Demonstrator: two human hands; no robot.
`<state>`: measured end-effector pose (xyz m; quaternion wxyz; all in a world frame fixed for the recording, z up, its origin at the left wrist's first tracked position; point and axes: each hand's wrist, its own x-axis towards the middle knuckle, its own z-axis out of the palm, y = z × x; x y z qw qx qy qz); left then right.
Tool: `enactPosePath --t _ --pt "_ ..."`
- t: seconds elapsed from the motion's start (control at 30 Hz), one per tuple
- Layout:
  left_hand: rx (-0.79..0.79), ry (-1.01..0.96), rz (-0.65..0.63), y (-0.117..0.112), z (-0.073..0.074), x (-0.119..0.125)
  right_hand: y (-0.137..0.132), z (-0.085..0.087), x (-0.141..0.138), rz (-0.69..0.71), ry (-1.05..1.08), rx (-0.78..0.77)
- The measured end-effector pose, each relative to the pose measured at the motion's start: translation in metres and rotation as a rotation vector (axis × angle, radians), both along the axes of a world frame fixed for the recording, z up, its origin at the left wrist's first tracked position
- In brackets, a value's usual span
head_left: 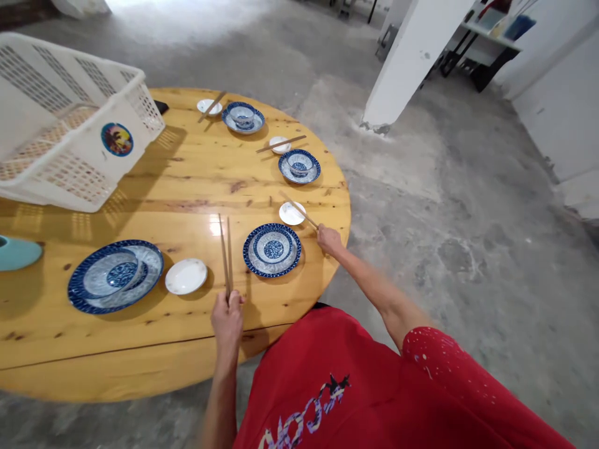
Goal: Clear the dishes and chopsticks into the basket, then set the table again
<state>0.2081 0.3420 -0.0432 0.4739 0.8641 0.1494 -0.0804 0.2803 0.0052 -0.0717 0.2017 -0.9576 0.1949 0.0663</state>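
My left hand [228,317] is closed around the lower ends of a pair of chopsticks [224,255], which point away from me over the table. To its left is a small white dish [186,276]. My right hand [329,239], at the table's right edge, grips the end of other chopsticks [302,211] lying across a second small white dish [292,214]. Between my hands sits a blue-patterned plate [248,257] with a bowl [273,248] on it. Further left, another blue-rimmed plate [77,293] carries a clear-looking bowl [112,273].
A white plastic basket [84,168] stands at the table's back left, with a turquoise object [17,252] in front of it. Farther round the wooden table [187,187] are two more settings, with chopsticks [281,144] across small dishes. A white pillar [407,68] rises beyond.
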Motion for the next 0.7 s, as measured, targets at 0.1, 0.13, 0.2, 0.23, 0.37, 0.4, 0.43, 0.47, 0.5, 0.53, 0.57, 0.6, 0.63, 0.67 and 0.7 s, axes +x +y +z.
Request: enactPosePath --t 0.1,0.13,0.2,0.23,0.37,0.4,0.43,0.47,0.5,0.53,0.57,0.6,0.63,0.67,0.7 --pt "-0.331 0.031 -0.078 -0.037 0.012 0.003 0.011 0.005 -0.029 -0.050 -0.054 0.139" --pt "-0.415 0.029 -0.118 -0.049 0.015 0.003 0.018 0.008 -0.041 -0.077 -0.089 0.254" --pt "-0.532 0.030 -0.208 -0.072 0.020 0.003 0.036 0.015 -0.063 -0.175 -0.205 0.638" --pt "-0.572 0.041 -0.254 -0.083 0.022 0.002 0.046 0.020 -0.073 -0.229 -0.268 0.813" --pt "-0.671 0.121 -0.439 -0.118 0.026 -0.012 0.085 0.041 -0.106 -0.391 -0.445 1.145" --pt "-0.670 0.140 -0.488 -0.124 0.025 -0.018 0.093 0.045 -0.113 -0.435 -0.451 1.191" --pt "-0.657 0.154 -0.537 -0.129 0.023 -0.024 0.100 0.049 -0.120 -0.477 -0.443 1.232" --pt "-0.635 0.161 -0.584 -0.132 0.020 -0.029 0.106 0.052 -0.127 -0.514 -0.431 1.266" --pt "-0.608 0.160 -0.627 -0.134 0.017 -0.035 0.111 0.054 -0.134 -0.540 -0.420 1.291" --pt "-0.582 0.153 -0.666 -0.135 0.013 -0.040 0.115 0.055 -0.141 -0.555 -0.414 1.305" --pt "-0.554 0.140 -0.696 -0.134 0.010 -0.044 0.118 0.056 -0.147 -0.559 -0.411 1.311" --pt "-0.520 0.132 -0.725 -0.132 0.007 -0.047 0.121 0.056 -0.153 -0.558 -0.408 1.313" --pt "-0.483 0.128 -0.751 -0.129 0.004 -0.050 0.124 0.055 -0.158 -0.557 -0.400 1.315" --pt "-0.444 0.128 -0.775 -0.126 0.002 -0.052 0.127 0.054 -0.162 -0.556 -0.387 1.317" --pt "-0.405 0.133 -0.796 -0.121 0.001 -0.053 0.129 0.053 -0.165 -0.558 -0.376 1.321"
